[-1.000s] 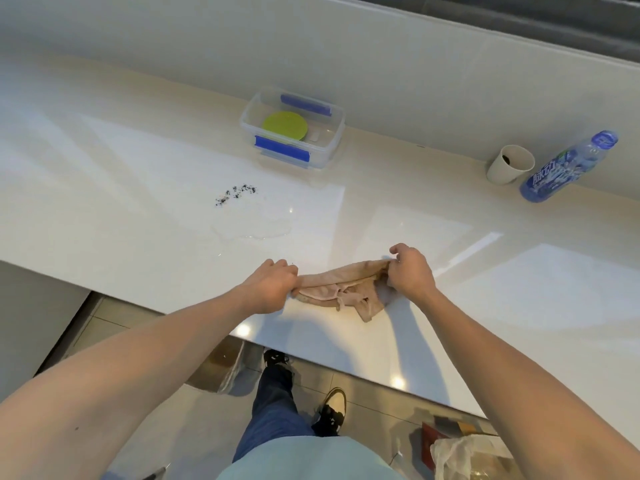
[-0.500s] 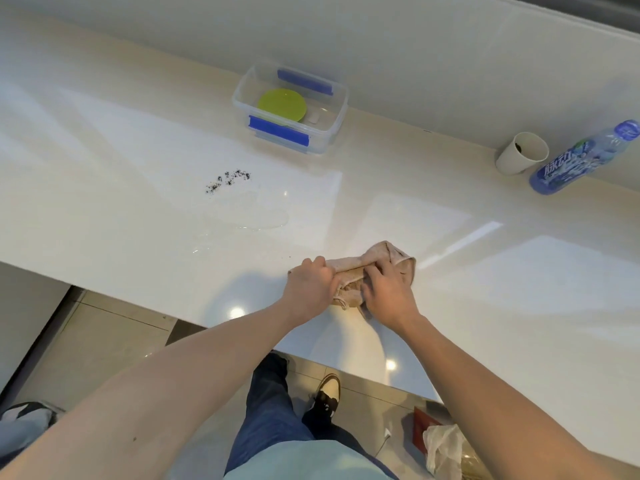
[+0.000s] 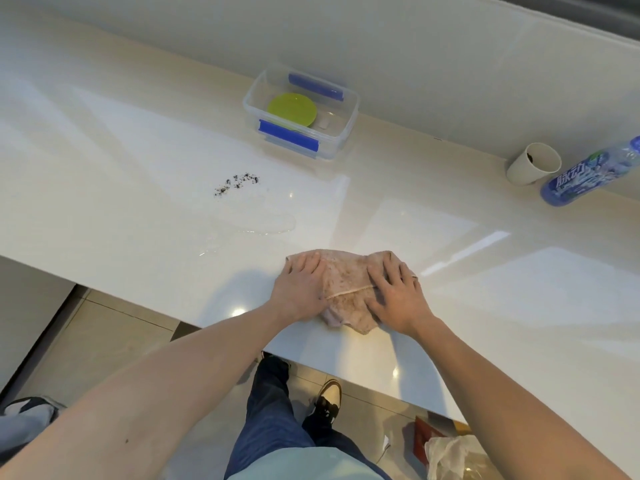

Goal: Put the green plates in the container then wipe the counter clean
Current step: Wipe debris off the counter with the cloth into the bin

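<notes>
Pinkish-tan cloth (image 3: 348, 289) lies flat on the glossy white table (image 3: 502, 306) near its front edge, both hands on top of it. Left hand (image 3: 299, 289) is spread palm-down on the cloth's left part, right hand (image 3: 394, 294) spread palm-down on its right part — fingers extended, pressing rather than gripping, nothing pinched that I can see. Cloth shows brownish specks already.

Green plates (image 3: 292, 109) sit inside the clear container (image 3: 341, 133) with blue latches, at the back of the table close to the wall. I can't tell how many plates are stacked. So I judge the first half done and the wiping not yet begun.

Key relation: the mess lies forward and to the left of the hands. Clear puddle (image 3: 263, 220) is nearest, just ahead-left of the left hand; dark crumbs (image 3: 237, 181) sit just beyond the puddle, further left. Spill's long axis runs diagonally, crumbs far-left to puddle near-right. Left hand is the nearer one — I'd expect the cloth to be pushed forward-left, meeting the puddle first.

Paper cup (image 3: 533, 164) and blue-labelled bottle (image 3: 585, 178) stand far right by the wall, well apart from the spill.
</notes>
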